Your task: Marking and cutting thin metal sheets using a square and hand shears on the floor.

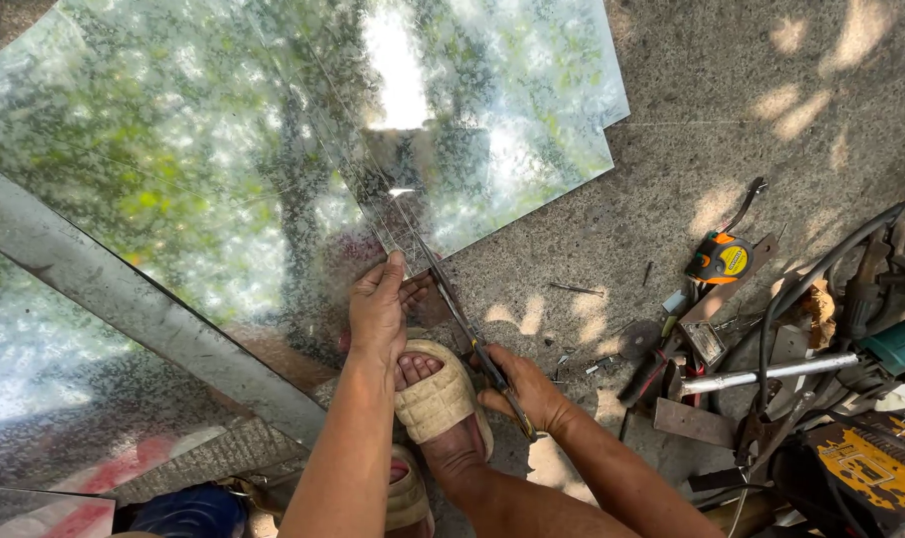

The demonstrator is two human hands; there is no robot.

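**Desk:** Two hands at work on metal — any boxes or bins in shot?

**Photographer:** None that I can read as holding anything. At the near right lies a loose clutter of tools point(831, 399) on the stone floor point(752, 90): a yellow tape measure point(720, 259), a silver tube point(766, 374), black cables and a teal power tool point(901, 344). A blue object point(188, 510) at the near left edge is too cut off to identify.

**Desk:** And the metal?

**Photographer:** A large galvanised sheet point(223, 130) lies flat across the far left of the floor, spangled and mirror-bright, reflecting green leaves and a white glare of sky. A grey steel bar point(124, 299) runs diagonally over its near-left part. A cut line runs from the sheet's near edge toward its centre.

**Desk:** The hands?

**Photographer:** The left hand point(378, 309) presses palm-down on the sheet just left of the cut, fingers together and stretched forward, holding nothing. The right hand point(527, 394) is closed round the handles of the snips point(462, 319), whose long blades point far-left into the cut. A foot in a beige sandal point(435, 399) sits between the two forearms, at the sheet's near edge. Dappled sunlight falls over the floor.
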